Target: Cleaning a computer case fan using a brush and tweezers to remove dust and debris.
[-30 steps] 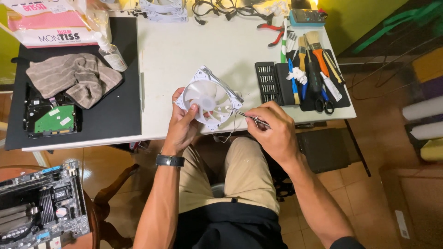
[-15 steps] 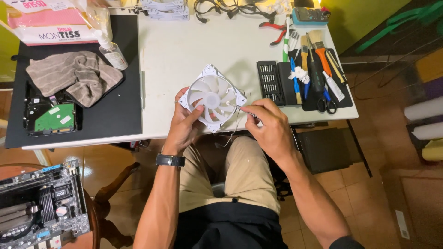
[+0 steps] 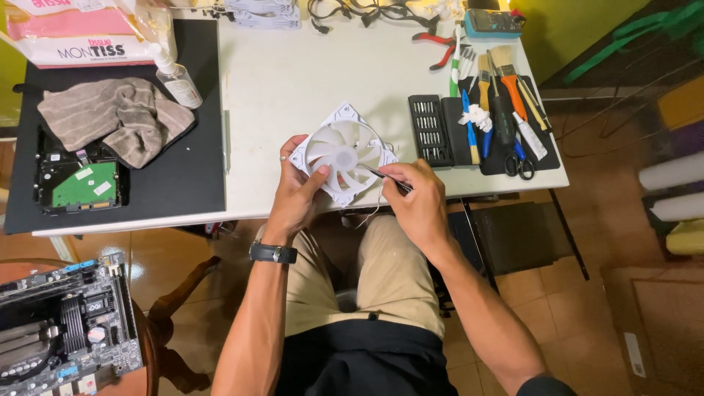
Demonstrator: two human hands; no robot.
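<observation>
A: What lies closest to the person?

B: A circuit board [image 3: 66,323] on a round wooden stool, low at the left, well apart from both hands. Above it come the person's lap and forearms, with a black watch [image 3: 273,253] on the left wrist.

A: And the hands?

B: Both are at the near edge of the white table [image 3: 293,81]. The left hand [image 3: 297,194] is curled around the left side of a white fan [image 3: 343,154]; its thumb lies across the front of the blades and the fingers wrap behind the frame. The right hand [image 3: 419,198] has its fingers drawn together, pinching a thin dark tool [image 3: 385,178] whose tip reaches the fan's right side, near the hub.

A: How does the fan sit?

B: Turned like a diamond, one corner pointing to the far edge, held just over the near edge of the table. A thin wire hangs down from it toward the lap.

A: What is around it?

B: To the right, near the table's right edge, a black tray [image 3: 506,139] with screwdriver bits, brushes and scissors [image 3: 519,165]. To the left, a black mat [image 3: 147,176] carries a hard drive [image 3: 77,183] and a crumpled grey cloth [image 3: 114,117].

A: Farther back?

B: A small spray bottle [image 3: 176,77] by the mat's far right corner, a pink tissue pack [image 3: 73,33] at the far left corner, red pliers [image 3: 433,40] and cables along the far edge.
</observation>
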